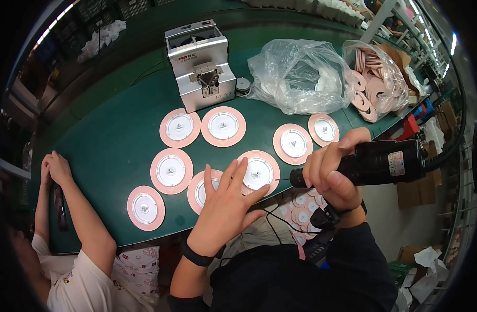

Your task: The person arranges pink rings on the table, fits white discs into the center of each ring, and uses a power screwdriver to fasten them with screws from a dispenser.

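My right hand [329,171] is wrapped round a black electric screwdriver [374,162], held nearly level. Its thin bit points left, at the right edge of a pink disc with a white round centre [260,174]. Over that disc's left side lies my left hand [223,208], fingers spread and flat. The same hand partly covers a second pink and white disc [197,193]. Just beyond the screwdriver tip are two more such discs, one larger-looking [293,144] and one by the plastic bag [323,129].
Several more discs [171,170] lie to the left on the green table [108,151]. Behind them stands a silver machine [204,78]. A clear bag [301,78] and a bag of pink rings [374,83] sit at back right. A co-worker's clasped hands [55,167] rest at left.
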